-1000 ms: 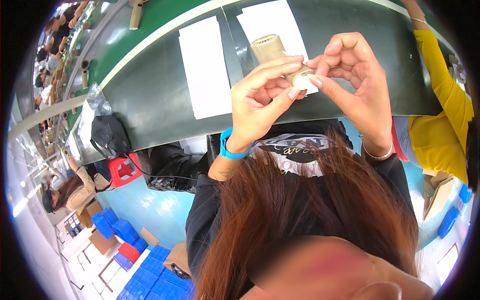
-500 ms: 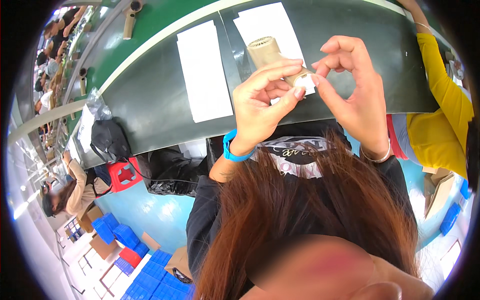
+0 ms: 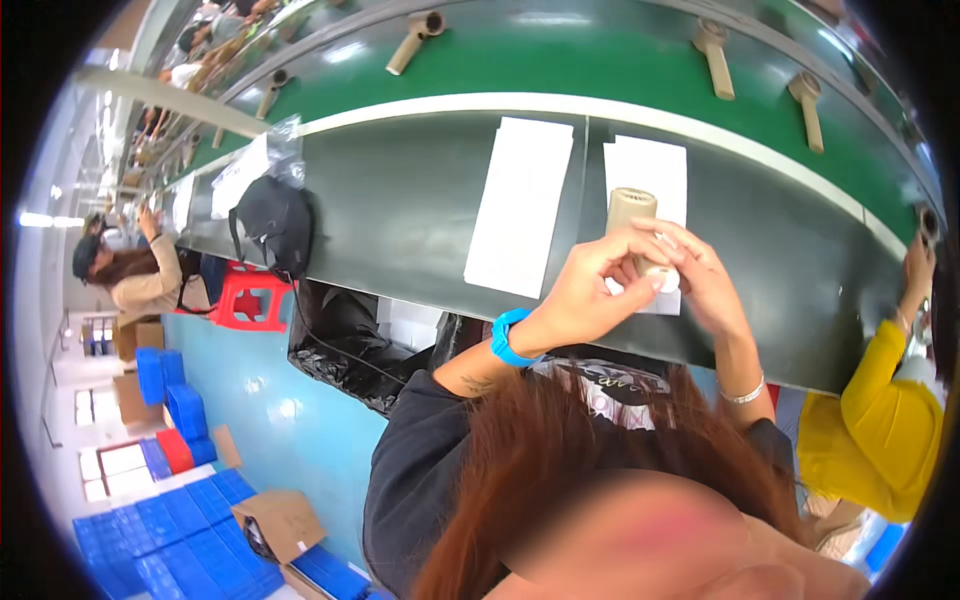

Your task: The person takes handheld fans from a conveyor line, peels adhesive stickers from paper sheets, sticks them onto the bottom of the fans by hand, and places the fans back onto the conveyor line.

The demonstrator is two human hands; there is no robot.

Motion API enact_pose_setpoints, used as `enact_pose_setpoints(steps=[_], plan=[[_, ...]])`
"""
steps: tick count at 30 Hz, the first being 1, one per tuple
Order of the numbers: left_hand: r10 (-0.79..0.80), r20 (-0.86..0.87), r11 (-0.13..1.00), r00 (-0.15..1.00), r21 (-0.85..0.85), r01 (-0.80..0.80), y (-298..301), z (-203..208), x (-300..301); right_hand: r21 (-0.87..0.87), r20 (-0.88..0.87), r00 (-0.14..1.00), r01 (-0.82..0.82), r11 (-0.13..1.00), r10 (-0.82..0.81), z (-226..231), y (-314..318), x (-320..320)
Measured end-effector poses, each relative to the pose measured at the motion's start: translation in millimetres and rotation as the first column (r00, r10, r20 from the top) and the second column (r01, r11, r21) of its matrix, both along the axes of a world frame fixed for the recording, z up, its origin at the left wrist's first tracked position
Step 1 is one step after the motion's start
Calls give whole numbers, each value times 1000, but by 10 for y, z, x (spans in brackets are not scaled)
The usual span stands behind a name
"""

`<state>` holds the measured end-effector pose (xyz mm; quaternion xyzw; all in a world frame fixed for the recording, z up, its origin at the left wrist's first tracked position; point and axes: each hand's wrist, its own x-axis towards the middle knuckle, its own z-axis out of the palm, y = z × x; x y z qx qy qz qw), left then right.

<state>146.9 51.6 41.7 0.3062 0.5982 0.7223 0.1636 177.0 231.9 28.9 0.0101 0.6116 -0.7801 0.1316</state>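
A beige hair dryer point(image 3: 632, 205) is held up over the dark bench, its round head pointing away from me. My left hand point(image 3: 605, 278) is closed around the handle, and a blue band circles its wrist. My right hand point(image 3: 705, 285) is closed against the same handle from the right, its fingertips meeting those of the left. A small white round piece point(image 3: 663, 279) shows at the near end of the handle, between the two hands. Whether it is a label or a cap is not plain. White sheets point(image 3: 655, 165) lie behind the dryer.
More white sheets point(image 3: 520, 200) lie on the bench point(image 3: 400, 200). Past a pale strip, a green conveyor point(image 3: 560, 60) carries several beige hair dryers point(image 3: 715, 60). A black backpack point(image 3: 272, 225) sits at left near a red stool point(image 3: 250, 297). A co-worker in a yellow sleeve point(image 3: 870, 370) is at right.
My view has swung, showing more of the conveyor. My right hand, earlier apart with curved fingers, has closed in on the hair dryer's handle. My left hand keeps its hold.
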Motion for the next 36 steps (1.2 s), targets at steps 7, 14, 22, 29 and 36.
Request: enact_pose_setpoints(steps=[7, 14, 22, 29, 36], plan=[[122, -200, 991, 972, -35, -132, 62, 120, -194, -141, 66, 997, 39, 989, -30, 118, -100, -274], [129, -343, 991, 931, 29, -127, 98, 123, -600, -160, -6, 1000, -19, 987, 19, 283, -6, -728], [217, -40, 976, 975, 38, -215, 34, -74, -1206, 780, -579, 796, 475, 408, 180, -66, 191, -2437], [86, -151, 973, 985, -201, -115, -61, -115, -1125, 838, -537, 835, 512, 187, 122, -196, 22, -2840], [83, -244, 956, 966, -254, -146, -72, -181, -975, 779, -610, 780, 559, 284, 137, -200, 560, -1768]])
